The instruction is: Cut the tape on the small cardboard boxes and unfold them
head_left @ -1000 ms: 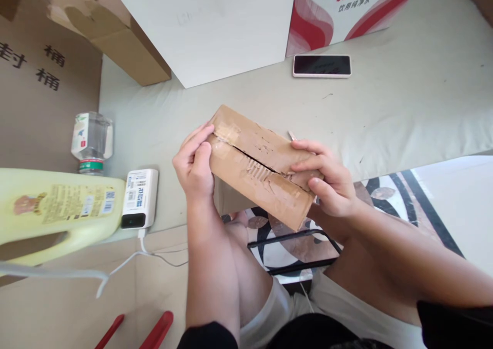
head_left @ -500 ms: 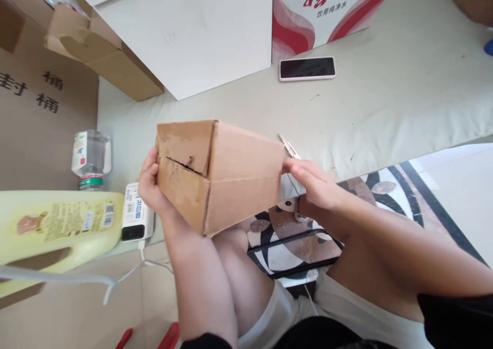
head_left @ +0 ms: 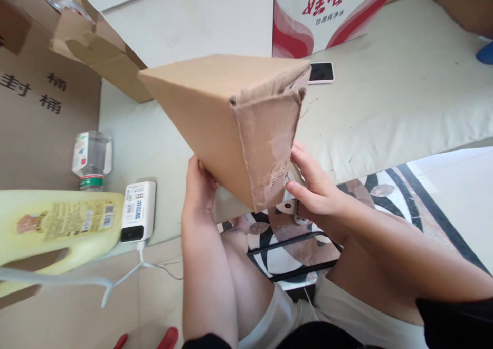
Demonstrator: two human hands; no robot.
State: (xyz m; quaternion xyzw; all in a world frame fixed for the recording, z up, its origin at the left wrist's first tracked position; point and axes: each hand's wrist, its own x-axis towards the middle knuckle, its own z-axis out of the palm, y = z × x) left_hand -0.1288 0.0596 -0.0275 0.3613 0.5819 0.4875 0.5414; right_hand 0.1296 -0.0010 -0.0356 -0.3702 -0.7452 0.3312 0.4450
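Note:
A brown cardboard box [head_left: 200,112] is tilted up above the table, its worn, creased end flaps [head_left: 269,148] turned towards me. My left hand [head_left: 199,189] grips the box's lower left side, with the fingers curled against the board and partly hidden. At the lower right edge, my right hand [head_left: 314,182] touches the box with thumb and fingers; some fingertips are out of sight behind it. Beyond the box lies a phone [head_left: 322,72], partly covered by the box's upper corner.
At left stand a yellow jug [head_left: 77,225], a clear bottle [head_left: 92,159] and a white device [head_left: 138,210] with a cable. Behind are a large white box [head_left: 200,25], a red-and-white carton [head_left: 331,15] and an opened cardboard carton [head_left: 103,61]. A patterned stool [head_left: 296,241] sits below.
The box has been turned and raised, so a different end faces me. My left hand has shifted right, to the box's lower side. The knife that lay behind the box is now hidden.

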